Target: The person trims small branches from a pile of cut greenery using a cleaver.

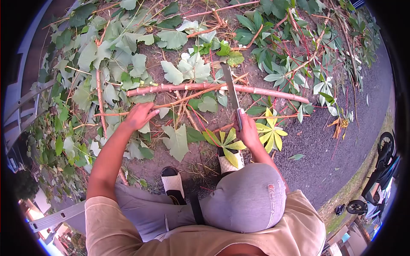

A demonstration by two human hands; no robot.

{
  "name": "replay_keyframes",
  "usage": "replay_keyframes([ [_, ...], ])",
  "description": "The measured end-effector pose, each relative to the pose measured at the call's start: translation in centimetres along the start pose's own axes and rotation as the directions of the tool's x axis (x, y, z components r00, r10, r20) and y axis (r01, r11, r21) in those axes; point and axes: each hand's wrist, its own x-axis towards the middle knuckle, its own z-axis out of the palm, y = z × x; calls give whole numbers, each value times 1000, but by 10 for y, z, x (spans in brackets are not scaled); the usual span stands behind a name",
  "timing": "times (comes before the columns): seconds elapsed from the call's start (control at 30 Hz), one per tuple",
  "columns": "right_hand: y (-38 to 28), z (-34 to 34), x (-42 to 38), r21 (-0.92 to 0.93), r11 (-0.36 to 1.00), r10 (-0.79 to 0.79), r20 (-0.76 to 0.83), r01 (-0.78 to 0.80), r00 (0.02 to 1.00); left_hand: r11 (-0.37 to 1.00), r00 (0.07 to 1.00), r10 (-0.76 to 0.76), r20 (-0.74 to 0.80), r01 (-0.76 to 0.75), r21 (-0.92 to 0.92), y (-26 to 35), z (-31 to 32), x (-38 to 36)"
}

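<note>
My right hand (245, 126) is closed around the handle of a machete (231, 87), its long straight blade pointing away from me. The blade crosses over a thin brown branch (188, 100) and a thick reddish stem (273, 92) lying crosswise on the ground. My left hand (140, 116) is closed on the thin branch toward its left end. Big grey-green leaves (176, 141) lie around that hand. Near my right hand are yellow-green leaves (270, 131) with long narrow lobes.
Cut branches and leafy piles (102, 55) spread over the soil to the left and ahead. Paved ground (337, 141) runs along the right, with a wheeled bike (378, 175) beyond it. My sandalled feet (173, 183) stand close below the branches. A metal rail (60, 217) is at lower left.
</note>
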Motion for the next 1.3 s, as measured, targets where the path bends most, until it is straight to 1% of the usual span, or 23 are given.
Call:
replay_keyframes([
  [0.03,-16,3,6,30,999,-45,57,43,997,993,977,-116,176,115,20,-4,1,-1],
  [0.07,-37,8,9,49,991,-124,68,121,990,1000,999,-22,37,22,3,-1,7,0],
  [0.1,-64,13,9,63,978,-204,73,199,976,1000,999,-14,44,14,-8,12,5,7],
  [0.2,-144,22,-15,224,892,-415,62,393,908,997,987,80,-137,-81,-3,54,8,36],
  [0.23,-158,24,-20,258,845,-498,63,468,865,997,987,73,-144,-76,-19,57,14,47],
  [0.33,-158,21,-25,291,679,-701,-16,674,713,997,998,68,5,-67,-30,62,20,62],
  [0.43,-81,20,3,152,571,-800,-119,807,588,997,996,83,-37,-83,-1,54,31,64],
  [0.5,8,2,22,-60,795,-606,-50,603,794,996,995,91,-26,-92,-7,46,45,60],
  [0.53,47,1,31,-19,938,-347,-36,347,937,998,998,64,-18,-64,-6,43,50,54],
  [0.57,68,4,38,16,998,-66,-5,66,998,999,999,32,-16,-32,1,38,51,52],
  [0.63,23,18,6,127,988,90,-27,-86,996,1000,1000,18,-10,-18,7,38,56,42],
  [0.7,-18,22,-6,199,980,2,-7,0,1000,1000,998,10,-69,-10,-4,40,57,46],
  [0.77,-63,27,-17,194,961,-186,-67,196,980,1000,999,19,-35,-19,14,40,55,51],
  [0.83,-96,22,-28,189,858,-467,-97,477,879,992,992,68,-107,-79,-96,51,44,46],
  [0.87,-108,21,-27,225,761,-595,-135,609,793,994,989,74,-130,-84,-72,49,44,48],
  [0.9,-122,21,-32,215,702,-661,-158,679,734,994,990,65,-129,-75,-73,49,41,52],
  [1.0,-121,17,-23,245,617,-732,-171,748,660,998,997,43,-57,-45,-47,45,36,57],
  [1.07,-68,20,4,211,651,-711,-167,729,683,999,996,40,-83,-41,-10,44,36,60],
  [1.1,-29,16,19,118,741,-646,-143,661,750,999,995,51,-85,-49,18,47,35,60],
  [1.13,10,6,31,-34,896,-445,-46,444,894,1000,999,21,-34,-21,9,50,29,59],
  [1.17,32,0,44,-69,997,27,-34,-30,999,1000,999,17,-49,-16,17,47,29,59],
  [1.27,9,-9,30,-234,965,-121,12,121,993,999,999,-32,-10,33,28,38,42,56],
  [1.3,-8,-11,23,-293,940,-179,16,176,984,1000,997,-14,-70,13,-3,40,42,55],
])
